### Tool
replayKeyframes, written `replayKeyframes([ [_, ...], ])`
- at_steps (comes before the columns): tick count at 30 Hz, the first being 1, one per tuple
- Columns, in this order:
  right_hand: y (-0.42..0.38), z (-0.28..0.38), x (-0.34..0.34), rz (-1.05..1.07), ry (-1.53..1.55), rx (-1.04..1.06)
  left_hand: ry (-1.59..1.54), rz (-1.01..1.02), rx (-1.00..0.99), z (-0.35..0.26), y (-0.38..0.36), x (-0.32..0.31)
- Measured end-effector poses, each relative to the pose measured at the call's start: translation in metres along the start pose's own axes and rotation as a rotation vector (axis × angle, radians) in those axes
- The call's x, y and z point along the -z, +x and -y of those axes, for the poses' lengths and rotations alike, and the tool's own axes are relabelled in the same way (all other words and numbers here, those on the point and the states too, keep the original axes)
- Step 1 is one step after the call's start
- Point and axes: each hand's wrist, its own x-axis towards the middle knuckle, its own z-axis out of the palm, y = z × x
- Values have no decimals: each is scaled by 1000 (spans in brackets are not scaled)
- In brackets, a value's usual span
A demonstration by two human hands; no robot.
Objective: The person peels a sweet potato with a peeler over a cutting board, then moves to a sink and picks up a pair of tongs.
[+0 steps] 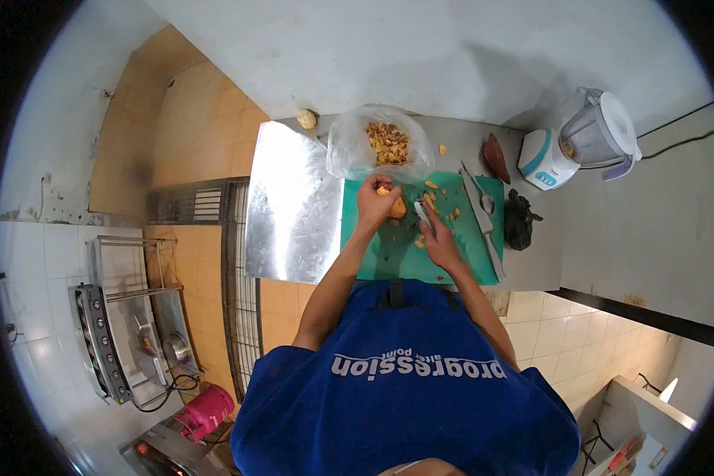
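Note:
Over the green cutting board (373, 254), my left hand (375, 208) is closed around an orange-yellow piece of sweet potato (397, 209), which has some darker skin on it. Beside it, my right hand (440, 241) grips a small pale tool (420, 208); its kind is not clear, and my fingers cover part of it. Yellow peelings (431, 185) and scraps lie scattered on the board around both hands. Just beyond my left hand, a clear plastic bag (345, 151) stands open, with peelings and chopped bits (388, 144) inside.
At the board's right lie a large knife (481, 213) and a spoon (487, 204). Farther right are a black plastic bag (520, 220), a whole reddish sweet potato (496, 157) and a blender (549, 160). A pale round item (306, 119) sits by the wall; bare metal counter (289, 206) extends left.

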Motion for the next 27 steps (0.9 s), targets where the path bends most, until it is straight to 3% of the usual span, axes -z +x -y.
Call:
replayKeyframes([
  [1, 0, -1, 0, -40, 18, 48, -2, 2, 0, -4, -1, -1],
  [3, -2, -1, 4, -88, 33, 90, 399, 71, -51, -9, -2, -6],
  [4, -3, -1, 6, -97, 40, 74, 397, 76, -51, -6, 0, -11],
  [7, -3, 2, 12, -77, 63, 5, 343, 11, -159, 1, 17, -18],
  [9, -4, -3, 16, -52, 78, -47, -408, 144, -11, 7, 26, -13],
  [11, -2, -15, 13, -114, 98, 14, -306, 221, -57, 15, 21, -7],
  [13, -3, -15, 13, -121, 101, 15, -92, 542, -234, 18, 4, -2],
  [14, -3, -15, 13, -130, 102, 15, -119, 556, -204, 18, 0, -1],
  [15, -4, -13, 14, -136, 103, 10, -118, 563, -203, 16, -1, -2],
  [17, -7, -10, 18, -142, 66, 46, -154, 471, -446, 12, -7, -7],
  [18, -7, -11, 18, -142, 65, 44, -155, 473, -444, 7, -8, -5],
  [20, -5, -12, 17, -157, 67, 10, 2, 596, -594, -3, -12, 2],
  [24, -6, -7, 20, -148, 55, -8, -85, 514, -479, 9, -16, -5],
  [26, -7, -2, 20, -148, 57, -20, -36, 283, -442, 16, -19, -9],
  [27, -7, -5, 19, -148, 57, -19, -36, 283, -443, 19, -18, -13],
])
